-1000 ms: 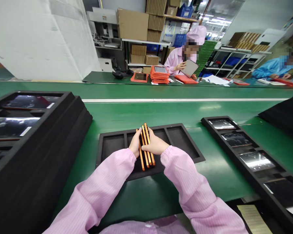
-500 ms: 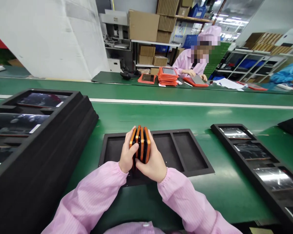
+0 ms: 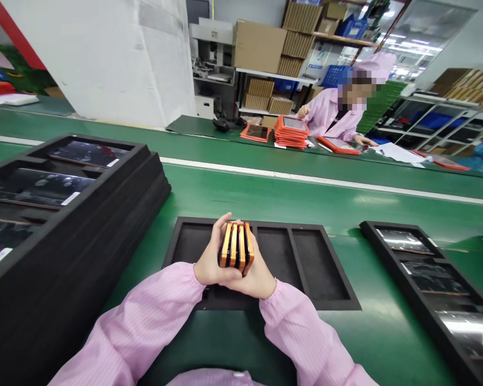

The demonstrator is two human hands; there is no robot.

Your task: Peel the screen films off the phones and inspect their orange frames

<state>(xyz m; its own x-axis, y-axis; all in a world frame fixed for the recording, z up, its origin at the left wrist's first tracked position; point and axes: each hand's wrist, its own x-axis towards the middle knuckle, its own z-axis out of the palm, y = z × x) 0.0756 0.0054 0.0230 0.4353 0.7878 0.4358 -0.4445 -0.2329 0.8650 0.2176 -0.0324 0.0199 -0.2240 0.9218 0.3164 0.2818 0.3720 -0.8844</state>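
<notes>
Several orange-framed phones (image 3: 237, 247) stand on edge, side by side like a small stack, between my two hands. My left hand (image 3: 212, 262) is closed around their left side, thumb low across the near end. From the right, my right hand (image 3: 258, 276) wraps the same bundle; its fingers behind the phones are mostly hidden. Beneath the hands lies a black foam tray (image 3: 293, 249) with bare compartments. The hands and phones cover part of its left half.
On the left rises a tall stack of black foam trays (image 3: 116, 214), the top one holding dark-screened devices. Another foam tray (image 3: 390, 260) with similar devices lies right. Across the green bench (image 3: 265, 190), a person in pink (image 3: 326, 110) sits by a stack of red-framed tablets (image 3: 292, 134).
The phones have turned so their orange edges face me and sit more evenly together. My left thumb has slid down to their near end. Across the bench, the person's hands have moved apart.
</notes>
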